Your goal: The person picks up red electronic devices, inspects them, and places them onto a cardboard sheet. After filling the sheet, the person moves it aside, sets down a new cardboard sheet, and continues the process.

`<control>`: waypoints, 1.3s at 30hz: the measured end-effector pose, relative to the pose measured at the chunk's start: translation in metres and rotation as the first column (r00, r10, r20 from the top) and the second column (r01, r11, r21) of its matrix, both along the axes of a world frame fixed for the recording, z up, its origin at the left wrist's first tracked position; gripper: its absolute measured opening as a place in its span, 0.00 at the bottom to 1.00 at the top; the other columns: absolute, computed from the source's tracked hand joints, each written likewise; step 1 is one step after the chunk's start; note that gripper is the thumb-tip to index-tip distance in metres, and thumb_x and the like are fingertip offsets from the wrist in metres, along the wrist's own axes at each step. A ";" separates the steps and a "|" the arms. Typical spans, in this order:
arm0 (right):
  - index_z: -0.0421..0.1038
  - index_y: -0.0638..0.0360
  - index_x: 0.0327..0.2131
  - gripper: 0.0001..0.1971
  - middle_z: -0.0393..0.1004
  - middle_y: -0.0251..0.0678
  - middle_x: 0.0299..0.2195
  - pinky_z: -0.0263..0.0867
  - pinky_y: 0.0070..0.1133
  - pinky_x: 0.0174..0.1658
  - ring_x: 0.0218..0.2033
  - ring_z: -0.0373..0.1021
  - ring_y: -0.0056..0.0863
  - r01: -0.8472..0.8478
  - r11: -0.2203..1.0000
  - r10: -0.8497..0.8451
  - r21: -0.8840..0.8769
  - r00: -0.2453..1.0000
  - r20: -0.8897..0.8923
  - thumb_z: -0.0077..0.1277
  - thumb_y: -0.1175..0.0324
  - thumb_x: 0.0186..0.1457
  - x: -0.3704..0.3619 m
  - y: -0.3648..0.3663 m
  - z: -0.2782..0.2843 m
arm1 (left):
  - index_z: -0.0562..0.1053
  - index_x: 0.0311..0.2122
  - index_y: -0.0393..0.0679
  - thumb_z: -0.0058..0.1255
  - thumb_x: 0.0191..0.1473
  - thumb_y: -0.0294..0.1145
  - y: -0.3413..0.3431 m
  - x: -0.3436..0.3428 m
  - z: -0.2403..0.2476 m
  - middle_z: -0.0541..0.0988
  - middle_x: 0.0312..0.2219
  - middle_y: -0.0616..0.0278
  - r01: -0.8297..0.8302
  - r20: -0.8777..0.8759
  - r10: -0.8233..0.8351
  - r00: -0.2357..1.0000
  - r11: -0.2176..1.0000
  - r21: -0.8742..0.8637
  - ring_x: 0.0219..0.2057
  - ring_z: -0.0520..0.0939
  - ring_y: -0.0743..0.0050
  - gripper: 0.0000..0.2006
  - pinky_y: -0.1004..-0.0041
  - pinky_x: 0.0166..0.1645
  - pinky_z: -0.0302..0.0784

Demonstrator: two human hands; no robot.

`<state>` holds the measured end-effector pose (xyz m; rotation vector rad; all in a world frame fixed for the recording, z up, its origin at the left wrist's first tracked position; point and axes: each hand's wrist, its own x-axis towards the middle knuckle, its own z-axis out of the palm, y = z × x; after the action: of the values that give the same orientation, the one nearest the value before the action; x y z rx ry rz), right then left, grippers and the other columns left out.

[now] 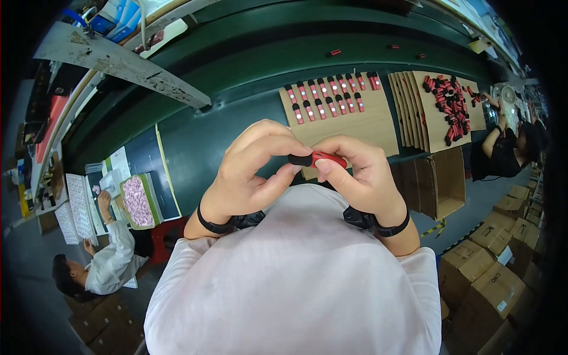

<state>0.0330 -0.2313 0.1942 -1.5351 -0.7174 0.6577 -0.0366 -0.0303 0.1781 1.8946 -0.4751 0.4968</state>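
Between my two hands, in front of my chest, is a small red microphone (320, 157) with a black foam cap (300, 160). My left hand (251, 168) pinches the black cap between thumb and forefinger. The red body is gripped by my right hand (364, 171), its thumb and fingers closed on it. Just beyond my hands lies a brown cardboard sheet (370, 127). Two rows of similar red microphones (331, 106) with black caps lie side by side on it.
To the right are stacked cardboard sheets (408, 112), a heap of red and black pieces (452, 109) and an open carton (449, 183). A few red pieces (335, 52) lie farther back on the green bench (236, 127). Co-workers sit left (115, 260) and right (503, 151).
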 end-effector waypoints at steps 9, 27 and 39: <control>0.72 0.67 0.36 0.08 0.74 0.34 0.28 0.64 0.16 0.31 0.26 0.68 0.18 0.026 0.999 -0.030 0.025 0.988 0.150 0.51 0.76 0.52 -0.003 -0.001 -0.002 | 0.73 0.37 0.35 0.56 0.38 0.18 -0.004 -0.001 0.010 0.78 0.32 0.55 0.003 -0.045 -0.003 0.999 1.000 0.002 0.35 0.77 0.61 0.15 0.61 0.47 0.72; 0.72 0.65 0.32 0.12 0.70 0.37 0.21 0.59 0.22 0.24 0.20 0.64 0.30 0.145 0.980 -0.197 0.134 0.758 0.622 0.55 0.80 0.38 -0.007 0.000 0.000 | 0.74 0.34 0.37 0.59 0.34 0.17 -0.015 0.002 0.008 0.77 0.30 0.57 -0.023 0.013 0.023 1.000 0.999 0.023 0.31 0.78 0.60 0.16 0.69 0.35 0.73; 0.73 0.65 0.33 0.11 0.70 0.37 0.22 0.60 0.22 0.25 0.20 0.64 0.31 0.149 0.983 -0.181 0.105 0.737 0.651 0.55 0.80 0.40 -0.002 0.001 -0.004 | 0.74 0.35 0.38 0.59 0.35 0.17 -0.013 0.006 0.007 0.77 0.29 0.57 -0.021 -0.007 0.021 1.000 0.999 0.027 0.32 0.77 0.60 0.16 0.69 0.36 0.73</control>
<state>0.0306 -0.2307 0.1900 -1.7728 -1.0952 -0.0717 -0.0308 -0.0436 0.1848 1.9283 -0.4595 0.4991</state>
